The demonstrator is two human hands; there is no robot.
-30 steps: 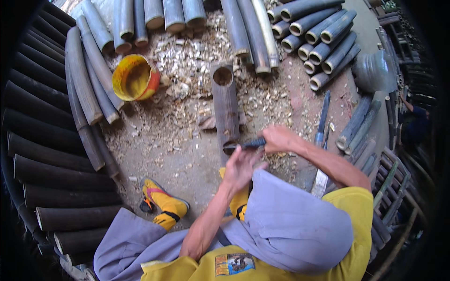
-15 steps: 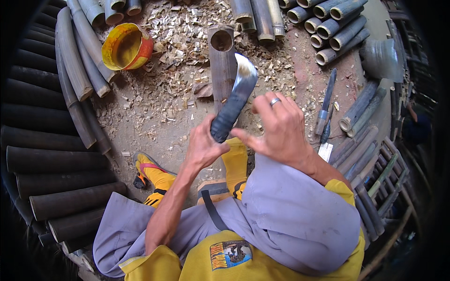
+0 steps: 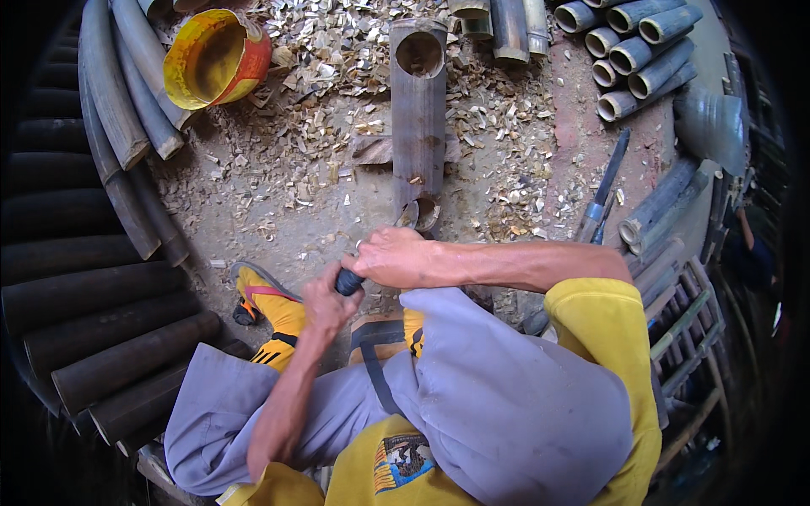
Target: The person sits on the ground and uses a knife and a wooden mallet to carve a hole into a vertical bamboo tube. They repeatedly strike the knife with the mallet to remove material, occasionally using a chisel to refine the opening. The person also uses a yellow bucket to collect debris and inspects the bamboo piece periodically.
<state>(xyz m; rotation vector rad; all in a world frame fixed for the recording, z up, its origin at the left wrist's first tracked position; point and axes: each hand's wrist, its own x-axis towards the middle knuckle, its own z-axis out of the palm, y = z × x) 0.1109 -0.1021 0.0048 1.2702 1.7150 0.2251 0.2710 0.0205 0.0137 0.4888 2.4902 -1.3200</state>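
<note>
Both left hand and right hand are now closing together around the lowered black-handled knife, apparently notching the bamboo culm.

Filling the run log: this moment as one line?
left hand: holding black-wrapped round handle | right hand: gripping same handle | grey metal blade: at near end of brown bamboo tube

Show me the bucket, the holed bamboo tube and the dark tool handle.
Bucket (image 3: 253, 69): head view, red outer wall.
Holed bamboo tube (image 3: 417, 125): head view, middle of its length.
Dark tool handle (image 3: 347, 282): head view, its exposed end.
</note>
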